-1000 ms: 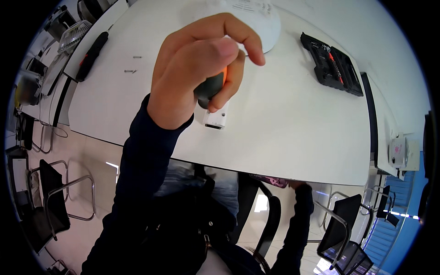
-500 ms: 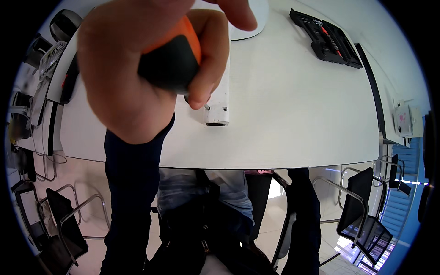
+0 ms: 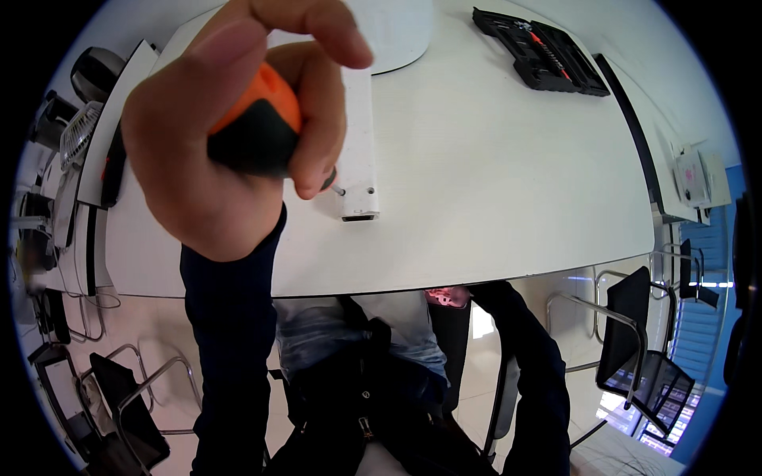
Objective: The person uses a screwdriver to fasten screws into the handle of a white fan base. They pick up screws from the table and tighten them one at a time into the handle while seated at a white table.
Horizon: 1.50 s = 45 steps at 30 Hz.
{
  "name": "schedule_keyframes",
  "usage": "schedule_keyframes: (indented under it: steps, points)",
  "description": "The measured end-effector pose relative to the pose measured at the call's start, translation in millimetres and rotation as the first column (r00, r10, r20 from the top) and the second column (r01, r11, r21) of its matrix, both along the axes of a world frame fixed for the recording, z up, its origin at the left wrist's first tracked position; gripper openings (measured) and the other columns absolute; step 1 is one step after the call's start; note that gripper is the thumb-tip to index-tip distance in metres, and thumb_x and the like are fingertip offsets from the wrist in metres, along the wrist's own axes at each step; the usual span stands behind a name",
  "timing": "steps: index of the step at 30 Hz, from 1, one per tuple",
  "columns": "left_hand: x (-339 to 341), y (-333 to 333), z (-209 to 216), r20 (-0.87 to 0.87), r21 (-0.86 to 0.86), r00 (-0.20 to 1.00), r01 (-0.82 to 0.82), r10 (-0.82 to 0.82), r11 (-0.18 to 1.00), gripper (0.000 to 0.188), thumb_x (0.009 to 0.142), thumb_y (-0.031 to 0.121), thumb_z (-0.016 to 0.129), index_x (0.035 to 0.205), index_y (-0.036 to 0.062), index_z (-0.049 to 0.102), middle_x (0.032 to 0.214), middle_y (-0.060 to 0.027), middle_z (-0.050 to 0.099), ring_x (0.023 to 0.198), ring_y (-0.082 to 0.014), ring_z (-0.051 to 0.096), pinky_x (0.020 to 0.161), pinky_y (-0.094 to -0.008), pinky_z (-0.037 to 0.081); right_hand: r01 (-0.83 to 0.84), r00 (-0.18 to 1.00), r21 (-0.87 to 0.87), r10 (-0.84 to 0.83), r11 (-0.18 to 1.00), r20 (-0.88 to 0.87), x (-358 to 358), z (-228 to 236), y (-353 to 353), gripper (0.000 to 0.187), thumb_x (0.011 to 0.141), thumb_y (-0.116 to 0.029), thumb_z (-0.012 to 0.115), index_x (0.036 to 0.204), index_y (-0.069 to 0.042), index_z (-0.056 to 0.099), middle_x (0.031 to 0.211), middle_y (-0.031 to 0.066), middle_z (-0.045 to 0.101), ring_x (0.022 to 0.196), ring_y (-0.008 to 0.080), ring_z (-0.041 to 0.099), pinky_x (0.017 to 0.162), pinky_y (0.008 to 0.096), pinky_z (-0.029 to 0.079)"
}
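Note:
My left hand (image 3: 230,135) is wrapped round the orange-and-black handle of a screwdriver (image 3: 255,135), raised over the table's left half. Its thin metal shaft slants down to a small hole at the near end of a long white bar (image 3: 359,151); whether the tip sits inside the hole I cannot make out. A second hole shows beside it. The bar runs away from me toward a white rounded piece (image 3: 401,40), partly behind my fingers. At the table's front edge, my right hand (image 3: 450,297) is mostly hidden beyond the dark sleeve, with its fingers not readable.
An open black tool case (image 3: 548,55) with a red-and-metal tool lies at the far right of the white table (image 3: 508,174). Side desks flank it, with a small fan (image 3: 82,131) on the left. Black chairs (image 3: 623,333) stand on both sides.
The view has shifted a little, so bar, tool case and left hand appear further left. My left hand still grips the screwdriver. More of my right arm's end shows at the table edge.

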<state>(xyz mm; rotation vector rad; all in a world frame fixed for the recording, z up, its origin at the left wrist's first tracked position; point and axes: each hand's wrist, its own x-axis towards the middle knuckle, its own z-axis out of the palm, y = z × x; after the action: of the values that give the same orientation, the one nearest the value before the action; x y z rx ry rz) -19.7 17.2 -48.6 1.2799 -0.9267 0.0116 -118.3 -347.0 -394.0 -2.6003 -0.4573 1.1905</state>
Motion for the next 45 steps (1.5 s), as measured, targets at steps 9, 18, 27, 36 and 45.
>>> schedule_keyframes:
  steps: [9, 18, 27, 36, 45]
  points:
    - [-10.4, -20.7, 9.3, -0.008, 0.052, 0.994, -0.106, 0.107, 0.993, 0.044, 0.083, 0.044, 0.037, 0.093, 0.0030, 0.046, 0.046, -0.0012, 0.042, 0.035, -0.0102, 0.037, 0.037, -0.0245, 0.035, -0.123, 0.992, 0.116, 0.122, 0.986, 0.010, -14.6, -10.0, 0.5, 0.054, 0.066, -0.038, 0.071, 0.109, -0.009, 0.055, 0.100, 0.0091, 0.059, 0.088, 0.0250, 0.056, 0.074, 0.0397, 0.045]
    - [-14.5, -22.1, 9.2, -0.053, 0.034, 0.993, -0.100, 0.101, 0.994, 0.042, 0.083, 0.044, 0.038, 0.090, 0.0028, 0.045, 0.044, -0.0013, 0.042, 0.034, -0.0103, 0.036, 0.037, -0.0247, 0.034, -0.240, 0.969, 0.030, 0.238, 0.970, 0.061, -27.3, -16.1, 34.5, 0.058, 0.064, -0.038, 0.070, 0.113, -0.010, 0.055, 0.108, 0.0101, 0.059, 0.099, 0.0277, 0.055, 0.084, 0.0418, 0.044]
    - [-17.1, -21.1, 8.3, -0.039, 0.004, 0.989, -0.140, 0.140, 0.990, 0.043, 0.084, 0.044, 0.036, 0.089, 0.0028, 0.046, 0.046, -0.0012, 0.042, 0.037, -0.0096, 0.037, 0.038, -0.0243, 0.032, 0.149, 0.898, -0.350, 0.022, 0.925, 0.439, -64.5, -52.6, 70.3, 0.041, 0.085, -0.031, 0.046, 0.124, -0.016, 0.048, 0.129, 0.0128, 0.046, 0.123, 0.0283, 0.038, 0.100, 0.0466, 0.029]
    - [-12.5, -12.2, 4.3, 0.046, 0.053, 0.987, -0.154, 0.152, 0.987, 0.048, 0.083, 0.047, 0.032, 0.093, 0.0025, 0.049, 0.049, 0.0002, 0.042, 0.039, -0.0096, 0.037, 0.041, -0.0242, 0.033, 0.330, 0.750, -0.009, -0.257, 0.944, 0.609, -68.1, -3.5, 47.0, 0.058, 0.063, -0.029, 0.069, 0.117, -0.017, 0.050, 0.113, 0.0088, 0.050, 0.107, 0.0298, 0.047, 0.086, 0.0454, 0.040]
    - [3.2, 4.7, 9.8, 0.135, 0.166, 0.980, 0.123, -0.146, 0.979, 0.047, 0.084, 0.046, 0.034, 0.099, 0.0047, 0.051, 0.051, 0.0011, 0.046, 0.039, -0.0085, 0.040, 0.040, -0.0237, 0.036, 0.489, 0.631, 0.245, -0.533, 0.837, 0.564, -65.5, -5.3, 45.7, 0.060, 0.053, -0.033, 0.076, 0.105, -0.009, 0.058, 0.103, 0.0146, 0.059, 0.100, 0.0336, 0.054, 0.083, 0.0427, 0.045]
